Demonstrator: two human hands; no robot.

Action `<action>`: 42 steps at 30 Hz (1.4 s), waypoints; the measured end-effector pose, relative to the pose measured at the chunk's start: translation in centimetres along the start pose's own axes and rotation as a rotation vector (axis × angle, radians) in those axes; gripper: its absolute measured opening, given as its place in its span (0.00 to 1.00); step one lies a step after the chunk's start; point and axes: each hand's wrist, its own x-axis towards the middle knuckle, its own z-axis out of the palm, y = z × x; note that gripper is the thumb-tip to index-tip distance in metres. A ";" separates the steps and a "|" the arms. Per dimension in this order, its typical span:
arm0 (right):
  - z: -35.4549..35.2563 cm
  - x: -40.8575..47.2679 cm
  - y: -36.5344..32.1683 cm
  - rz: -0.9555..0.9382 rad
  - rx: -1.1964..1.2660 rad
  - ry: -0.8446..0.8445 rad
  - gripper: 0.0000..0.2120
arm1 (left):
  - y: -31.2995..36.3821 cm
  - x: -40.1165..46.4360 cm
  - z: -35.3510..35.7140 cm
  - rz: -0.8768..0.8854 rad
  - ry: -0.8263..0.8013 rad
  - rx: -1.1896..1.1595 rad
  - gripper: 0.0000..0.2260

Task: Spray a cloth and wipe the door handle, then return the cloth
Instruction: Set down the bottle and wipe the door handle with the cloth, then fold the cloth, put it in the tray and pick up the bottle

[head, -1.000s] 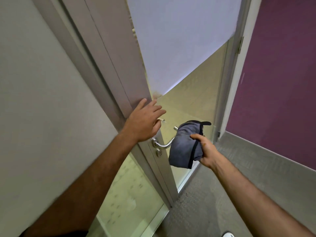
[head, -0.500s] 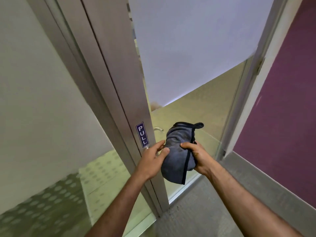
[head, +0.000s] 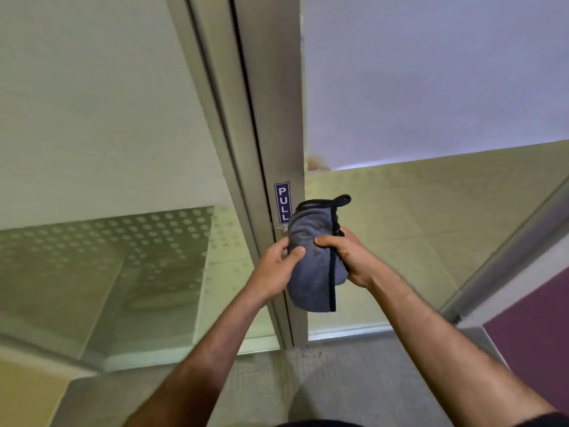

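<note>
A grey cloth (head: 312, 266) with black edging hangs folded in front of the door's edge, just below the blue PULL sign (head: 282, 202). My right hand (head: 346, 257) grips the cloth from the right, thumb across its front. My left hand (head: 278, 266) pinches the cloth's left side with thumb and fingers. The door handle is hidden behind the cloth and hands; only a small metal glint (head: 278, 228) shows at the door's edge above my left hand.
The grey door frame (head: 246, 149) runs upward in the middle, with frosted glass panels on both sides. A dotted glass panel (head: 123, 241) lies at the left. A purple wall (head: 529, 343) stands at the lower right. Grey carpet (head: 277, 380) lies below.
The door has swung closed against the frame. My left hand left the door's edge and came down onto the cloth, which my right hand brought in over the handle.
</note>
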 end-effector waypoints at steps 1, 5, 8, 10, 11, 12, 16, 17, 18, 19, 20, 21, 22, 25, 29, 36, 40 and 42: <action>0.5 -0.2 0.1 0.000 -0.038 -0.025 0.15 | -0.1 -1.0 -0.3 -0.005 0.031 -0.013 0.10; 2.6 -2.0 0.9 -0.010 -0.123 -0.079 0.12 | -0.6 -4.9 -0.9 -0.008 0.143 -0.009 0.10; 3.9 -4.3 1.4 -0.035 -0.227 -0.103 0.10 | -1.0 -8.6 -0.9 0.018 0.218 -0.002 0.10; 4.8 -6.2 1.9 -0.029 -0.294 -0.148 0.11 | -1.6 -11.6 -0.9 0.032 0.261 0.001 0.11; 5.3 -7.3 2.2 -0.020 -0.307 -0.166 0.11 | -1.9 -13.2 -0.9 0.036 0.273 -0.012 0.11; 5.9 -8.4 2.6 -0.012 -0.308 -0.187 0.12 | -2.2 -14.8 -0.9 0.035 0.286 -0.027 0.12; 8.2 -13.3 4.3 -0.011 -0.227 -0.331 0.13 | -2.8 -22.1 -0.3 0.028 0.367 -0.112 0.14; 8.7 -14.6 4.8 -0.011 -0.210 -0.354 0.15 | -2.9 -23.9 0.0 0.031 0.388 -0.134 0.15; 9.1 -15.8 5.2 -0.014 -0.193 -0.366 0.17 | -3.1 -25.5 0.2 0.032 0.406 -0.151 0.16; 9.5 -17.0 5.7 -0.019 -0.178 -0.370 0.19 | -3.4 -27.1 0.5 0.035 0.420 -0.172 0.16; 9.8 -18.3 6.1 -0.024 -0.165 -0.373 0.20 | -3.8 -28.5 0.8 0.033 0.433 -0.192 0.16; 10.0 -19.4 6.6 -0.027 -0.145 -0.379 0.20 | -4.1 -29.9 1.2 0.025 0.443 -0.217 0.15; 10.2 -20.6 7.0 -0.026 -0.123 -0.389 0.20 | -4.3 -31.3 1.8 0.011 0.451 -0.242 0.14; 10.6 -23.7 8.1 -0.013 -0.062 -0.424 0.25 | -5.0 -35.2 4.0 0.000 0.449 -0.308 0.15; 10.8 -27.4 8.9 -0.002 -0.030 -0.496 0.25 | -5.5 -39.3 6.8 0.024 0.529 -0.306 0.17; 9.7 -33.0 9.1 -0.022 -0.158 -0.578 0.17 | -5.2 -45.2 12.2 0.011 0.696 -0.236 0.45; 7.6 -36.6 8.7 0.025 -0.166 -0.743 0.42 | -4.9 -47.0 17.0 0.057 0.678 -0.211 0.41; 5.9 -38.1 8.8 0.008 -0.206 -0.811 0.43 | -4.8 -48.2 19.2 0.092 0.713 -0.341 0.38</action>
